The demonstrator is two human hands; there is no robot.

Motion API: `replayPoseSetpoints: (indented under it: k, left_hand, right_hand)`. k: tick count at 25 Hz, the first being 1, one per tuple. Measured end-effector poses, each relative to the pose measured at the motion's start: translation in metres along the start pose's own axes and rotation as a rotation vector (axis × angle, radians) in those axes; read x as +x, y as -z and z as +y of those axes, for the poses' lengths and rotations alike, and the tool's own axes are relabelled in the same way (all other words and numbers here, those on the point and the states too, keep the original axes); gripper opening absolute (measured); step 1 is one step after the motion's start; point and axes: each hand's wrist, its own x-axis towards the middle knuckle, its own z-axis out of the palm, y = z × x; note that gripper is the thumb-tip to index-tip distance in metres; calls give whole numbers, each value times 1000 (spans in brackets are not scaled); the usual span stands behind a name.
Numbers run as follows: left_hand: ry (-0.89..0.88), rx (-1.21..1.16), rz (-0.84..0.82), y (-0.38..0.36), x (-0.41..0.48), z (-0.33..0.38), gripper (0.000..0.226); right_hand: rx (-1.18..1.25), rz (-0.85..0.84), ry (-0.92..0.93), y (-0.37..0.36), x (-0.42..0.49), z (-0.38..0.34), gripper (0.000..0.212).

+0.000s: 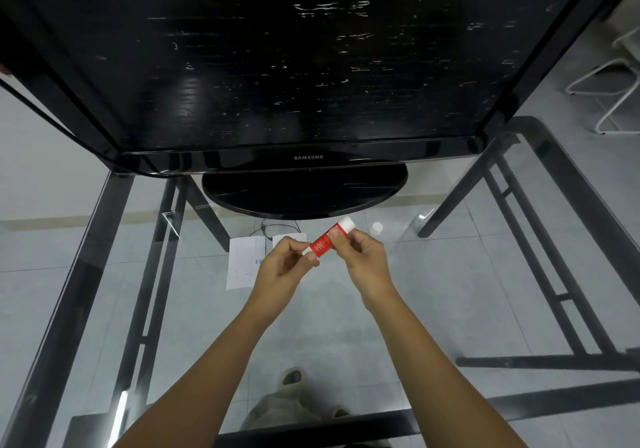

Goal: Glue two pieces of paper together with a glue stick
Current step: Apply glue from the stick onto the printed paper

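Observation:
Both hands hold a red glue stick [322, 244] with white ends above the glass table. My left hand [285, 267] pinches its lower white end. My right hand [363, 257] grips the red body near the upper white end. Its white tip [347, 222] points up and to the right. Two white pieces of paper lie on the glass just behind the hands: a larger one [244, 262] on the left and a smaller one [289, 239], partly hidden by my left hand.
A large black TV [277, 66] on a round stand [304, 191] fills the far half of the glass table [450, 291]. A small white cap-like object [376, 228] sits right of the glue stick. Black table legs and a grey tiled floor show through the glass.

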Motion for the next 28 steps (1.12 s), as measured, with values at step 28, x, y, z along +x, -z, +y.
replayPoseSetpoints:
  k: [28]
  left_hand:
    - [52, -40, 67, 0, 1, 6, 25]
  right_hand:
    - [-18, -8, 36, -1, 2, -10, 13]
